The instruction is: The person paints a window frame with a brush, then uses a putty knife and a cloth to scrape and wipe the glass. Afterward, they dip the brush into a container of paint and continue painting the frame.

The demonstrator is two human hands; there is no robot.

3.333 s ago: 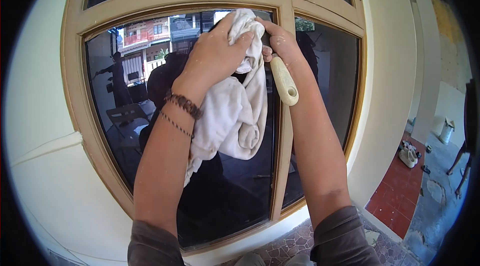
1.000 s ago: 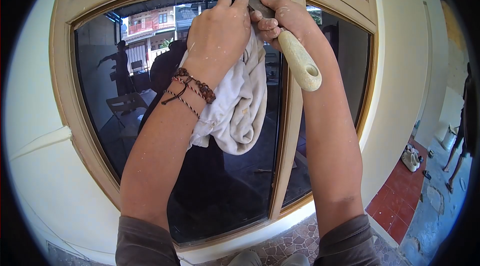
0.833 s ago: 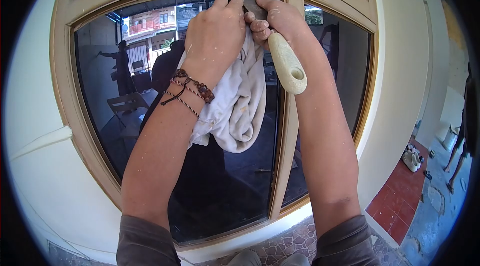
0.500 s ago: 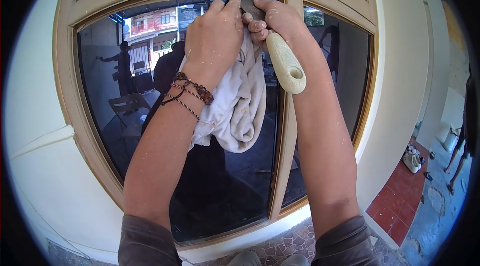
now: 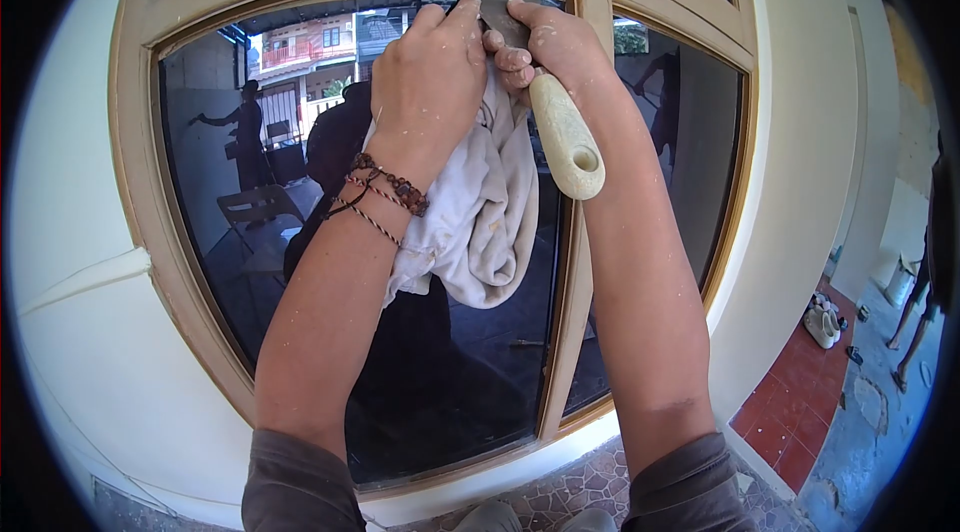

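Observation:
A scraper with a pale handle (image 5: 568,137) and a grey metal blade (image 5: 508,20) is gripped in my right hand (image 5: 555,40), its handle pointing down along my forearm. My left hand (image 5: 432,67) is closed on a white and beige cloth (image 5: 480,222), which hangs in folds below the fingers. The fingertips of both hands meet near the blade, close to the top edge of the dark window glass (image 5: 440,382). Bracelets circle my left wrist.
A beige frame (image 5: 570,312) surrounds the glass, which reflects people, a chair and a building. At the right are shoes (image 5: 822,324) on red tiles (image 5: 780,417) and a person's legs (image 5: 908,332). Patterned stone paving (image 5: 590,482) lies below.
The scraper handle has shifted slightly down and to the left, and more of the blade shows. The cloth and both hands have moved only slightly.

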